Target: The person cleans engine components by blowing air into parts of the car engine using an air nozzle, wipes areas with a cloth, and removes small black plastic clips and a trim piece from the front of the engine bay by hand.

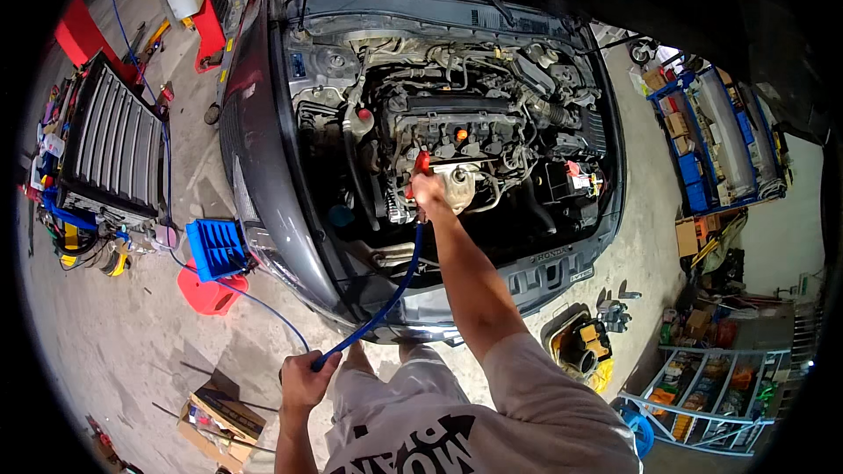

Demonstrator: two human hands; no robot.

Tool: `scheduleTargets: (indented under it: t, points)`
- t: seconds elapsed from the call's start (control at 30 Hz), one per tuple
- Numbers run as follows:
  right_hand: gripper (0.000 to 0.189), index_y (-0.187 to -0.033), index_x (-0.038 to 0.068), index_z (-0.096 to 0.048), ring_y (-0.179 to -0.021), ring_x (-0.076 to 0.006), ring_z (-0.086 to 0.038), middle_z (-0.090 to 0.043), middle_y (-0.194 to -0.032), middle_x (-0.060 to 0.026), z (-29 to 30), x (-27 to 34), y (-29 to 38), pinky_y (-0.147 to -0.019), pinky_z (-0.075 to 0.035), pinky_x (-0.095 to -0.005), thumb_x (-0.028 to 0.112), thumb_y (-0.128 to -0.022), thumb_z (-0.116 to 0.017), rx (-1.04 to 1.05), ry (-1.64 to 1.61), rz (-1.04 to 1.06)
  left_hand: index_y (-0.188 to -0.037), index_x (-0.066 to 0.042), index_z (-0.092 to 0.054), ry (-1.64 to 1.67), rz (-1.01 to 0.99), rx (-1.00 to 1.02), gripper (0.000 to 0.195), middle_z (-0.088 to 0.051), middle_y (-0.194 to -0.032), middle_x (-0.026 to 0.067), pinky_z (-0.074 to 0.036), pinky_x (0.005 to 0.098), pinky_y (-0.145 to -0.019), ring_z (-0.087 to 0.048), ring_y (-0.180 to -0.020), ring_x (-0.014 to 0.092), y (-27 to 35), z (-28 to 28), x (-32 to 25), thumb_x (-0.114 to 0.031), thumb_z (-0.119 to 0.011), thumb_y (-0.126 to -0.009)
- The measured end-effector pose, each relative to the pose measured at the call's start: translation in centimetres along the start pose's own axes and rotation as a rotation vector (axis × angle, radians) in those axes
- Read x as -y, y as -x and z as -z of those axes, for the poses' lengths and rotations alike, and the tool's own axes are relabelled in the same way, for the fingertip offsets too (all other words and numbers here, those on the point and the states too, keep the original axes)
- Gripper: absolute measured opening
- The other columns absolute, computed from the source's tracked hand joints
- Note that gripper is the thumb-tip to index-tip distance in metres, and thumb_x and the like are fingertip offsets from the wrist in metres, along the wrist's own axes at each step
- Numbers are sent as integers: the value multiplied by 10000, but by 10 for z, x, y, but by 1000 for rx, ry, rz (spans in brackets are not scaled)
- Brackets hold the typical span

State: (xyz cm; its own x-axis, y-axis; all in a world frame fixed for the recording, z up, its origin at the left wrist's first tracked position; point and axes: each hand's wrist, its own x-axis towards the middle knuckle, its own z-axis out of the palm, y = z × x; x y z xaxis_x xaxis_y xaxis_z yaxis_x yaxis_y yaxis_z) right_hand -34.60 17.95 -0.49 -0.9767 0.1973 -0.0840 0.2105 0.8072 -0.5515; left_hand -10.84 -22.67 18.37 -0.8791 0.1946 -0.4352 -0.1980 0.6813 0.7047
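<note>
Out over the car's engine (454,105), my right hand (427,189) grips a red air blow gun (422,162), whose tip points at the ignition coil area on the front of the engine. A blue air hose (402,293) runs from the gun in a curve down to my left hand (309,375), which is closed around it in front of the bumper. The pale exhaust manifold heat shield (459,187) lies just right of the gun. An orange oil filler cap (462,135) sits above and right of it. My right fingers partly hide the gun's handle.
The raised hood overhangs the engine bay. At left stand a tool cabinet (115,138), a blue plastic bin (215,250) and a red stool (209,291). The hose trails across the floor. An open cardboard box (227,421) lies low left; removed parts (586,349) and shelving (701,401) are at right.
</note>
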Motion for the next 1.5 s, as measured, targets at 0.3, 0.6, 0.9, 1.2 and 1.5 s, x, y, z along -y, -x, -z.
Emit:
scheduleTargets:
  t: [0.3, 0.6, 0.9, 1.2, 1.5]
  points:
    - [360, -963, 53, -708, -783, -261, -692, -731, -895, -127, -25, 19, -9, -689, -539, -400, 334, -984, -484, 65, -93, -415, -617, 19, -567, -32, 61, 51, 563, -444, -506, 191, -342, 421, -463, -343, -474, 315, 3, -6, -4, -440, -704, -912]
    - [333, -970, 35, -708, -805, -294, -709, -724, -846, -169, -41, 7, -17, -737, -545, -420, 316, -936, -532, -47, -196, -582, -647, 28, -576, -24, 15, 83, 496, -467, -537, 211, -330, 431, -468, -335, -466, 312, -4, -18, -4, -367, -704, -919]
    - [429, -1077, 51, -708, -943, -383, -697, -722, -991, -225, -11, 39, 1, -850, -539, -457, 421, -940, -541, -72, -181, -526, -633, 4, -603, -88, 61, 117, 510, -523, -556, 225, -382, 467, -487, -505, -529, 455, -7, -17, -9, -410, -698, -915]
    - [439, -1111, 59, -714, -1052, -428, -669, -692, -1114, -259, -12, 20, -1, -927, -523, -488, 429, -943, -551, -43, -104, -525, -615, 33, -564, -5, 4, 74, 521, -461, -523, 212, -322, 443, -460, -341, -438, 327, -6, -22, -10, -366, -710, -917]
    - [483, -1131, 3, -685, -1015, -358, -681, -708, -1090, -226, 7, 44, 4, -906, -540, -444, 431, -956, -548, 130, 186, -286, -616, 26, -583, -34, 10, 67, 579, -482, -516, 206, -343, 441, -470, -379, -438, 343, -1, -21, -9, -464, -699, -902]
